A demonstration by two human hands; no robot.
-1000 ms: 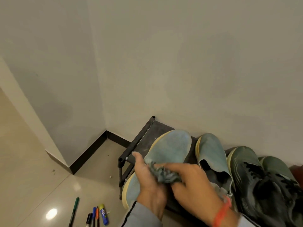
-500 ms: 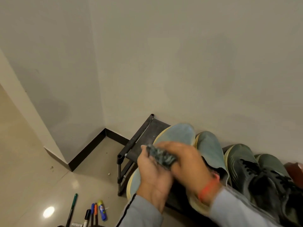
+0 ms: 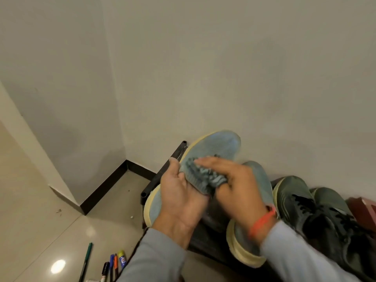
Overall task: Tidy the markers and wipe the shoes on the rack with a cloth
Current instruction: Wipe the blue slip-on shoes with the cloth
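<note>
So the whole thing is set in a corner of a room with plain off-white walls (image 3: 223, 68) and a dark skirting strip (image 3: 105, 186) running along the bottom. The floor (image 3: 30, 200) is glossy beige tile, shiny enough that a ceiling light shows as a bright blob down near the lower left, and there are a few specks of dirt on it.

A low black shoe rack (image 3: 162, 174) stands tight against the wall. The left hand (image 3: 179, 192) grips a light blue shoe (image 3: 215, 147) with a cream sole, thumb up along its edge and fingers curled under it, holding it tilted up off the rack with the toe toward the wall. The right hand (image 3: 236, 180) presses a grey bunched cloth (image 3: 201, 176) onto the shoe's upper; fingers lie over the top and the cloth is pinched beneath them. That wrist has an orange band (image 3: 262, 220), and both arms are in grey sleeves.

The matching blue shoe (image 3: 262, 180) lies on the rack just under the right hand, with a pair of dark green lace-up sneakers (image 3: 295, 196) next to it and something reddish-brown (image 3: 364, 208) at the far right edge, too cropped to identify.

The markers (image 3: 114, 263) lie loose on the floor at the bottom left, beside the rack: green, black, blue, orange, plus a yellow-capped tube.
</note>
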